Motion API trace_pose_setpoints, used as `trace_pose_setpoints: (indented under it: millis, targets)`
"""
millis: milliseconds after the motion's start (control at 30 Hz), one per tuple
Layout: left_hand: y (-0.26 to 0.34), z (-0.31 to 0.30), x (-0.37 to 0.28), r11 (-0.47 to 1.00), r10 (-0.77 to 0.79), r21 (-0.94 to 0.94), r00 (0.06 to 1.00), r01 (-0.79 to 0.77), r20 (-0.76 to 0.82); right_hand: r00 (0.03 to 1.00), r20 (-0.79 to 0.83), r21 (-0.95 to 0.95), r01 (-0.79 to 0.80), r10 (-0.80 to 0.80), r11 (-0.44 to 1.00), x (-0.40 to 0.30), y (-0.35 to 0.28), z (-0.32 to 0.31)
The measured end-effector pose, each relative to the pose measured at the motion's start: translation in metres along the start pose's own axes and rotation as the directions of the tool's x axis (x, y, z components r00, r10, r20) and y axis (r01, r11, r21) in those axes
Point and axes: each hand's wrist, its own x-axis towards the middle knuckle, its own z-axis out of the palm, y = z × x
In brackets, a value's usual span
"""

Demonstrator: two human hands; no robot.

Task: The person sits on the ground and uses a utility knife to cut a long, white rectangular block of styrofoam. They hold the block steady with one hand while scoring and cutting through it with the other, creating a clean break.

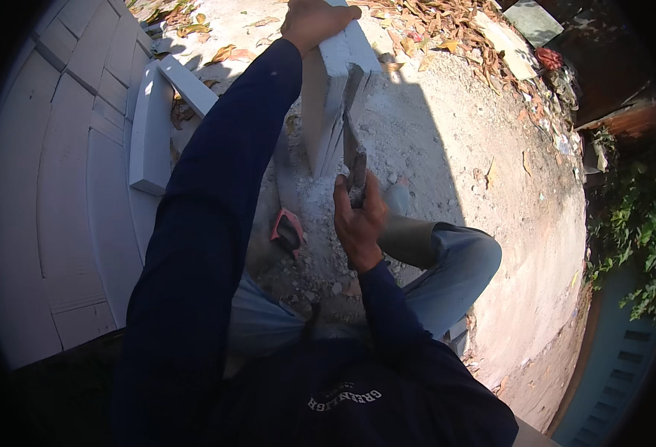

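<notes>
A white aerated concrete block (328, 106) stands before me, its near edge rough and partly cut away. My left hand (318, 22) grips its far upper end, thumb spread over the top. In my right hand (360, 218) is the handle of a bladed hand tool (352, 145). The tool's grey metal blade lies against the block's near edge; its exact shape is hard to make out. On the ground just left of my right hand lies a handsaw (288, 230) with a red and black handle, its blade pointing away beside the block.
A stacked wall of pale blocks (65, 167) rises at left, with two loose cut pieces (152, 131) (188, 84) near its foot. My bent knee (468, 257) is at right. Crumbs and dust cover the ground (518, 234); dry leaves (440, 28) lie at the far side.
</notes>
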Motion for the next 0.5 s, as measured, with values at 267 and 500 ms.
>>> trace_pose_setpoints:
  millis: [267,500]
  targets:
    - [0.006,0.009,0.002,0.998,0.017,0.054,1.000,-0.017,-0.005,0.996,-0.041,0.070,-0.075,0.078,0.995,-0.010,0.008,-0.002]
    - [-0.003,0.026,0.009,0.977,-0.051,0.203,0.994,0.069,-0.094,0.995,-0.013,0.109,-0.095,0.097,0.989,-0.006,0.024,0.013]
